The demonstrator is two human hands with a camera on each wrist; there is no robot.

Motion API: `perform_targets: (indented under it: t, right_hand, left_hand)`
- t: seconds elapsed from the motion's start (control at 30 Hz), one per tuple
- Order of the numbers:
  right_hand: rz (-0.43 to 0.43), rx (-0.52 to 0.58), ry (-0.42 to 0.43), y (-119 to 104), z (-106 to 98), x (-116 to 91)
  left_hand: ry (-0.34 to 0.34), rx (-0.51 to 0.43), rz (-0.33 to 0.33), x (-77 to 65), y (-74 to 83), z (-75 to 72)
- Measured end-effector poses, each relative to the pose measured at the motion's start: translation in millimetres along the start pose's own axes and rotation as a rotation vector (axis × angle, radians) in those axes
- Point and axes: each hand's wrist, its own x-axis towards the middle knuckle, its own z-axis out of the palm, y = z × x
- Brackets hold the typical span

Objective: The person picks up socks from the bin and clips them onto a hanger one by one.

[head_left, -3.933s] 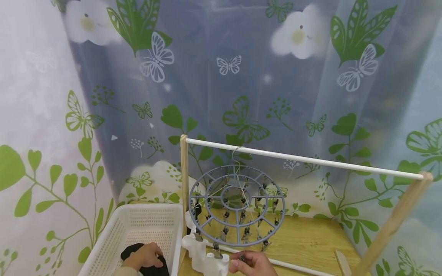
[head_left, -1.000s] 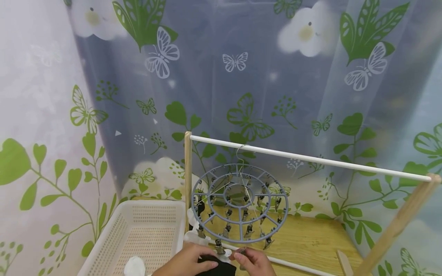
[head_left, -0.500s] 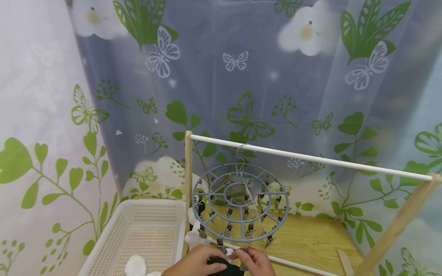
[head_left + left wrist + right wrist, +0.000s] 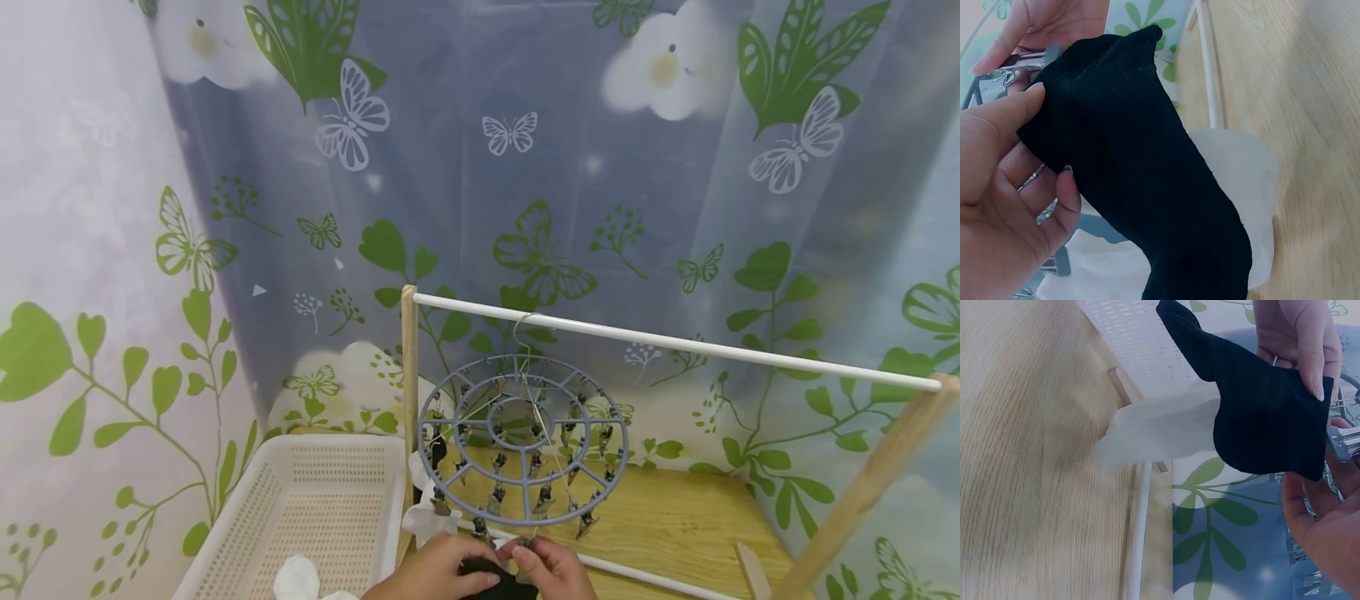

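A black sock (image 4: 1129,137) hangs from my left hand (image 4: 438,571), whose thumb and fingers pinch it near the cuff. My right hand (image 4: 558,571) grips a metal clip (image 4: 1344,440) right at the cuff's edge, below the front rim of a round grey clip hanger (image 4: 542,522). In the left wrist view the clip's tip overlaps the sock's edge. White socks (image 4: 431,518) hang from clips at the hanger's left front, just beyond my left hand. In the head view, the hands partly hide the black sock.
The hanger hooks onto a white rod (image 4: 675,343) between wooden posts (image 4: 409,375). Left of the rack stands a white perforated basket (image 4: 337,442) with a white sock (image 4: 296,577) inside. A lower white rod (image 4: 645,577) crosses the wooden tabletop (image 4: 675,517).
My left hand has taken the black sock from the basket and brought it right to the clip in my right hand. Over the last second, the sock has shifted slightly further right.
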Motion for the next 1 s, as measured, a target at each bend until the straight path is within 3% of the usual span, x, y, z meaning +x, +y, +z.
perform_targets:
  t: [0.3, 0.43, 0.6, 0.87, 1.0]
  right_hand:
    - [-0.023, -0.017, 0.01, 1.4, -1.8, 0.5]
    - [-0.037, -0.022, 0.031, 2.7, -1.7, -0.4]
    - [-0.046, -0.038, 0.067, 2.2, -0.3, -2.1]
    - [-0.019, -0.011, 0.187, -4.0, 3.0, -4.9]
    - [-0.011, 0.015, 0.206, -5.0, 4.7, -4.6]
  left_hand:
    - [-0.011, -0.02, -0.05, 4.1, 1.8, 3.5]
    - [-0.012, -0.036, -0.026, 4.8, 0.3, 5.2]
    - [-0.006, -0.045, 0.002, 4.7, -1.5, 7.8]
    - [-0.009, -0.058, -0.036, 7.6, 4.7, 8.6]
    - [-0.002, -0.067, -0.054, 9.0, 6.0, 9.5]
